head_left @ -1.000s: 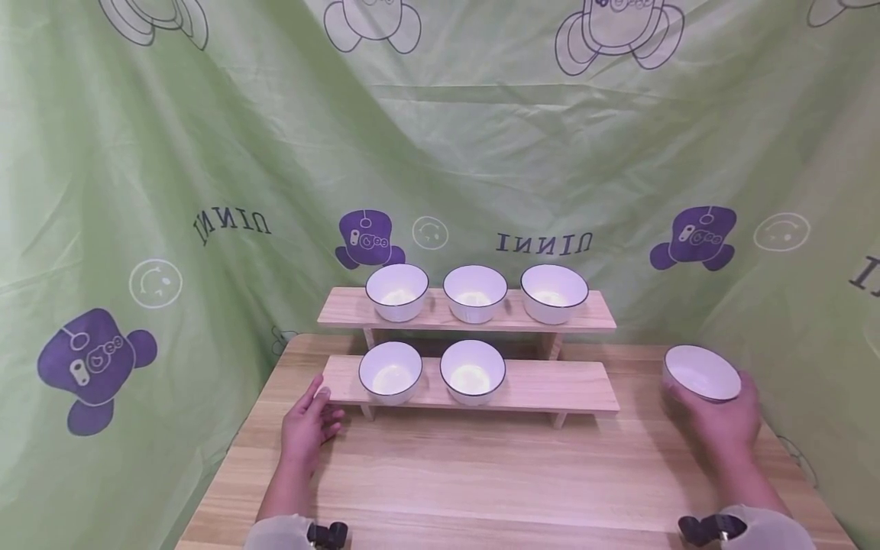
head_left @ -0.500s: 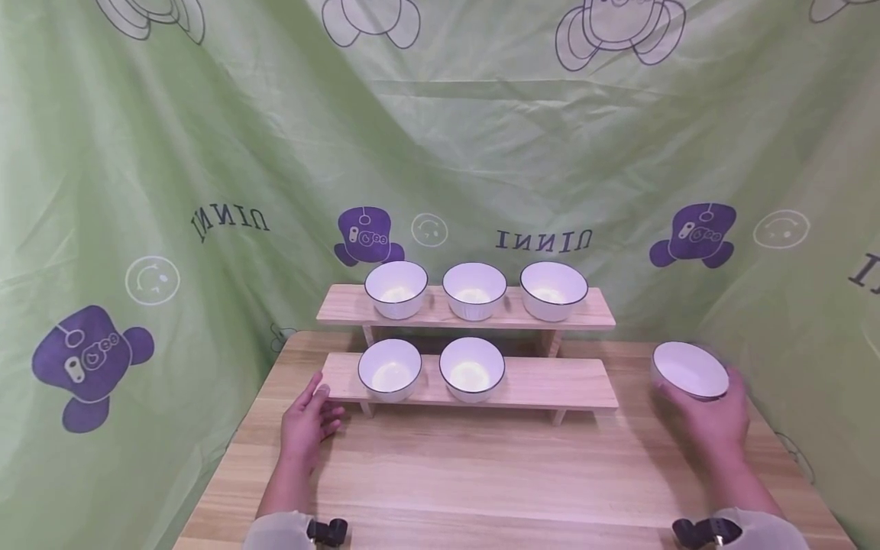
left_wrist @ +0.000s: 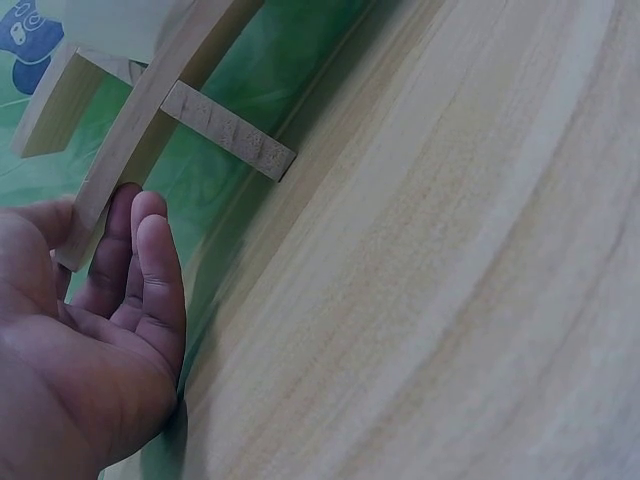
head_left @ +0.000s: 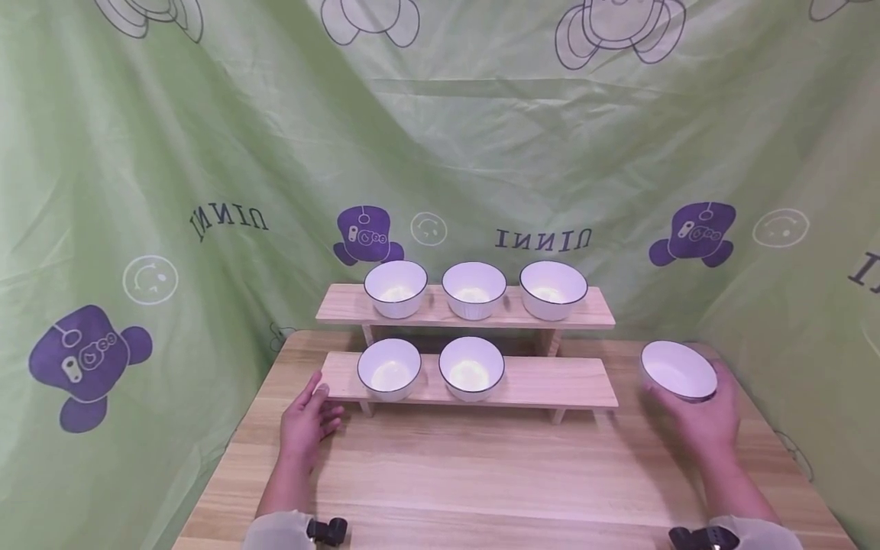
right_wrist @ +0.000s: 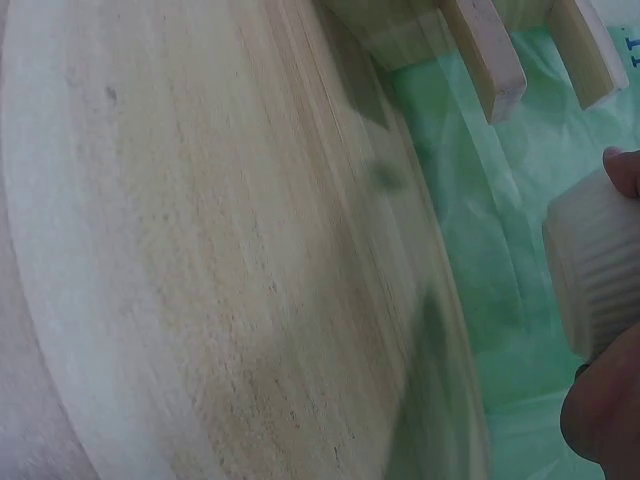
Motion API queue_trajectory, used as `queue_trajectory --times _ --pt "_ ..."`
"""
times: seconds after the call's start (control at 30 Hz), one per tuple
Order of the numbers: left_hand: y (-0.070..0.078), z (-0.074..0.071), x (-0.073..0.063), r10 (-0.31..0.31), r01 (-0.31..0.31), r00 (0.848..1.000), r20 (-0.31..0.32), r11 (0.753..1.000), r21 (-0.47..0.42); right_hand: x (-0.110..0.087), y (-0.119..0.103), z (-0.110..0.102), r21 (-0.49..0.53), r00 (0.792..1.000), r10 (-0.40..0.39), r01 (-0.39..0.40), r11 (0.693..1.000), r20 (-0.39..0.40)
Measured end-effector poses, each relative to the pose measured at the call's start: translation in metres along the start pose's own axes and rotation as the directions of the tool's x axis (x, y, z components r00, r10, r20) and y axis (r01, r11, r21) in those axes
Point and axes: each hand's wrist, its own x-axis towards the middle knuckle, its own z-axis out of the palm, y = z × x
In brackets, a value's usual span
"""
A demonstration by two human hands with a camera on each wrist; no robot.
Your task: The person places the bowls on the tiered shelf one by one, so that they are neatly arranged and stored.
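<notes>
At the right, my right hand (head_left: pixel 710 416) grips a white bowl (head_left: pixel 677 370) with a dark rim, held tilted above the table. In the right wrist view the ribbed side of this bowl (right_wrist: pixel 600 260) shows between thumb and fingers. My left hand (head_left: pixel 305 424) holds the left end of the lower wooden shelf (head_left: pixel 550 382). The left wrist view has the thumb on one face of the board (left_wrist: pixel 125 150) and the fingers at its underside. Two similar bowls, a left one (head_left: pixel 389 370) and a middle one (head_left: pixel 471 370), stand on that lower shelf.
Behind and higher, an upper wooden shelf (head_left: pixel 440 322) carries three more white bowls, the rightmost bowl (head_left: pixel 553 290) nearest my right hand. Both shelves stand on a wooden table (head_left: pixel 481 473). A green printed curtain (head_left: pixel 481 153) hangs close behind and along both sides.
My right hand has moved a little to the left with the bowl, toward the shelves. The left hand stays at the shelf end, and the standing bowls keep their places.
</notes>
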Motion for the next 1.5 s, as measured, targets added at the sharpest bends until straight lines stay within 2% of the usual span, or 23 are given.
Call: queue_trajectory --times 0.37,0.77,1.5 --pt "-0.001 -0.001 -0.003 0.010 -0.010 1.000 -0.010 1.000 -0.016 -0.013 -0.013 0.002 0.019 0.998 -0.002 0.001 1.000 0.057" --pt "-0.003 0.001 -0.002 0.023 -0.022 1.000 0.009 0.997 -0.068 -0.025 -0.022 0.007 0.031 0.995 -0.016 0.013 0.999 0.100" --pt "-0.003 0.002 0.002 0.022 -0.021 1.000 0.008 0.997 -0.070 -0.047 -0.034 0.028 0.069 0.986 -0.049 0.038 0.997 0.160"
